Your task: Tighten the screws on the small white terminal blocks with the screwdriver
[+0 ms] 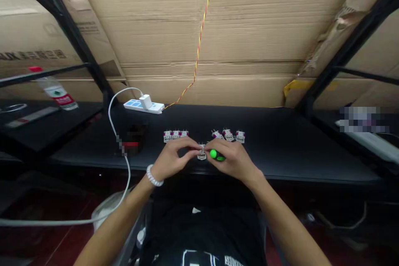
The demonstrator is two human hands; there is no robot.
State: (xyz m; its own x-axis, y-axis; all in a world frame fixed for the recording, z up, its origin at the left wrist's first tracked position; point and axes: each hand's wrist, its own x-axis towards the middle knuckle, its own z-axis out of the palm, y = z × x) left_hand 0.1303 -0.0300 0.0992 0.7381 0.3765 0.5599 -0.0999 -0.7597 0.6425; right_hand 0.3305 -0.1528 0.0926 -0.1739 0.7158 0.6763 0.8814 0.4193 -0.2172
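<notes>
My left hand (174, 156), with a pale beaded bracelet (153, 176) on its wrist, pinches a small white part (202, 156) at the left side between thumb and forefinger. My right hand (232, 160) is closed around a screwdriver (217, 155) with a black and green handle. Its fingertips meet the white part from the right; the screwdriver's tip is hidden. Behind my left hand stand several small white-and-purple pieces with metal prongs in a row (176, 134). More such pieces (228, 134) lie loosely behind my right hand.
A white power strip (156, 108) with a plugged-in charger (145, 101) lies at the back left of the black table (280, 141). The charger's white cable (110, 112) hangs over the front edge. A dark red-and-black object (132, 143) and a water bottle (59, 91) are leftward.
</notes>
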